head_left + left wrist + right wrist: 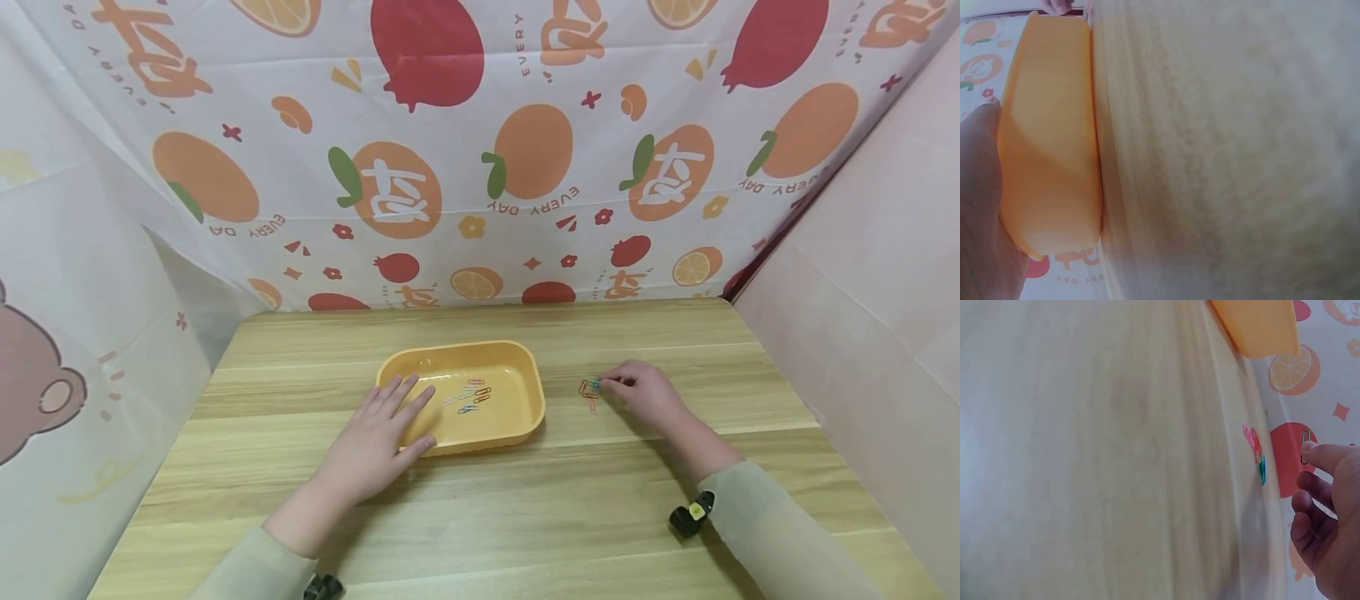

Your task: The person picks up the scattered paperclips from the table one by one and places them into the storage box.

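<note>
Two hands at shallow yellow plastic tray (528, 392) on wooden tabletop (525, 517): left hand (375, 442) flat on its near-left rim, grip apart; right hand (645, 392) right of it, grip pinching green wire paperclip (1305, 447).

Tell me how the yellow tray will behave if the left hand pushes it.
The tray looks like thin plastic holding only a few clips, so it is probably light. On the smooth table it would likely slide, not tip, being low and wide. The left hand rests on its rim.
</note>
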Tool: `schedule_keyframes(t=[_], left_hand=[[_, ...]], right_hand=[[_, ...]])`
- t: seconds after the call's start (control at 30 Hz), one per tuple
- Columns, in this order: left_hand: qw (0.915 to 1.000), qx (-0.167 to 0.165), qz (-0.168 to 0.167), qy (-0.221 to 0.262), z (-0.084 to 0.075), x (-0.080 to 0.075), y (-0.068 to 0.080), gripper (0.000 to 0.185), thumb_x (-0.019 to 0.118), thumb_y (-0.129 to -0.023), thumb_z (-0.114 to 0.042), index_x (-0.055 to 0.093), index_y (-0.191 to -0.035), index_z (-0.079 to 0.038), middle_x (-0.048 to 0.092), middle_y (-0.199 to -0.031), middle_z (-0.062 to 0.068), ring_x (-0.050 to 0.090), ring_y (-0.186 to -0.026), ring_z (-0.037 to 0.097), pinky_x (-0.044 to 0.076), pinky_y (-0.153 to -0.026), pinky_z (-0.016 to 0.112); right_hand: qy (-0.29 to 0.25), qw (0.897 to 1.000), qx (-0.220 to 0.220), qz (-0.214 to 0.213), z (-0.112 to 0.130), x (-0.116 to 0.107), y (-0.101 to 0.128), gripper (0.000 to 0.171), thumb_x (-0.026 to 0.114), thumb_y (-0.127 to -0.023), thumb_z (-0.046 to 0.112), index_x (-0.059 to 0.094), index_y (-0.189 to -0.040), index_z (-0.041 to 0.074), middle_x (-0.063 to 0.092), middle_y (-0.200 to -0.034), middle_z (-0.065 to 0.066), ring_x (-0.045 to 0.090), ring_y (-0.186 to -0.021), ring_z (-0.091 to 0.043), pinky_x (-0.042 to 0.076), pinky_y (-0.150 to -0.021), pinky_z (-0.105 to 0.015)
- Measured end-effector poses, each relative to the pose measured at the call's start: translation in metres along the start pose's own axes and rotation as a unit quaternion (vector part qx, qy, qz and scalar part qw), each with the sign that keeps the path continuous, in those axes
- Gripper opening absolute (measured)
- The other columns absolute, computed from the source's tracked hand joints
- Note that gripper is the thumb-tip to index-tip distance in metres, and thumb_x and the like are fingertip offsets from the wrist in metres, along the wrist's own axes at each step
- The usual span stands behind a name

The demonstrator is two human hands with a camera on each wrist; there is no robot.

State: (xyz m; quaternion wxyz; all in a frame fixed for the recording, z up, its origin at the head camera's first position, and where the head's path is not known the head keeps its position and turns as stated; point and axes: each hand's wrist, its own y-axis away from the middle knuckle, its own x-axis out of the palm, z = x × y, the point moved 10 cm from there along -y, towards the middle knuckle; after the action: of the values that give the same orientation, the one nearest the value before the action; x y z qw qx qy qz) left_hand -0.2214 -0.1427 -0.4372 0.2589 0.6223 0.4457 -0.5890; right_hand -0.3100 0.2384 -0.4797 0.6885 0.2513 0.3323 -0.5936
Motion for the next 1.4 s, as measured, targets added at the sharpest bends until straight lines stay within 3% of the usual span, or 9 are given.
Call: schedule_keyframes(t=[0.37,0.73,1.0,1.4], left_hand=[[1.0000,-0.004,0.007,0.001,0.002,0.002,0.000,0.072,0.041,-0.098,-0.065,0.027,-0.158,-0.029,0.022,-0.164,0.008,0.018,-0.150,0.033,0.013,-0.121,0.054],[1.0000,-0.001,0.001,-0.001,0.002,0.003,0.001,0.072,0.040,-0.098,-0.065,0.027,-0.158,-0.029,0.022,-0.164,0.008,0.018,-0.150,0.032,0.012,-0.121,0.053],[1.0000,0.002,-0.002,-0.001,0.001,0.002,0.002,0.072,0.040,-0.098,-0.065,0.029,-0.158,-0.028,0.023,-0.163,0.008,0.019,-0.149,0.033,0.014,-0.121,0.054],[1.0000,0.002,-0.004,-0.005,0.000,0.001,0.002,0.071,0.047,-0.098,-0.061,0.029,-0.158,-0.027,0.023,-0.163,0.008,0.020,-0.149,0.033,0.015,-0.120,0.055]], right_hand=[[0.014,1.000,-0.019,-0.015,0.013,-0.004,-0.005,0.019,0.069,-0.095,0.027,0.077,-0.108,0.016,0.068,-0.095,0.002,0.058,-0.079,-0.015,0.051,-0.065,-0.030],[0.007,0.999,-0.029,-0.020,0.035,-0.001,-0.009,0.020,0.069,-0.095,0.026,0.078,-0.107,0.014,0.069,-0.094,0.001,0.058,-0.081,-0.016,0.050,-0.069,-0.033],[-0.047,0.999,-0.013,-0.011,0.040,0.008,-0.017,0.021,0.068,-0.095,0.031,0.078,-0.108,0.017,0.070,-0.097,0.002,0.059,-0.086,-0.016,0.051,-0.073,-0.033],[-0.140,0.990,0.003,0.018,0.081,0.030,-0.031,0.025,0.069,-0.094,0.034,0.078,-0.110,0.016,0.068,-0.096,-0.004,0.057,-0.070,-0.022,0.053,-0.058,-0.035]])
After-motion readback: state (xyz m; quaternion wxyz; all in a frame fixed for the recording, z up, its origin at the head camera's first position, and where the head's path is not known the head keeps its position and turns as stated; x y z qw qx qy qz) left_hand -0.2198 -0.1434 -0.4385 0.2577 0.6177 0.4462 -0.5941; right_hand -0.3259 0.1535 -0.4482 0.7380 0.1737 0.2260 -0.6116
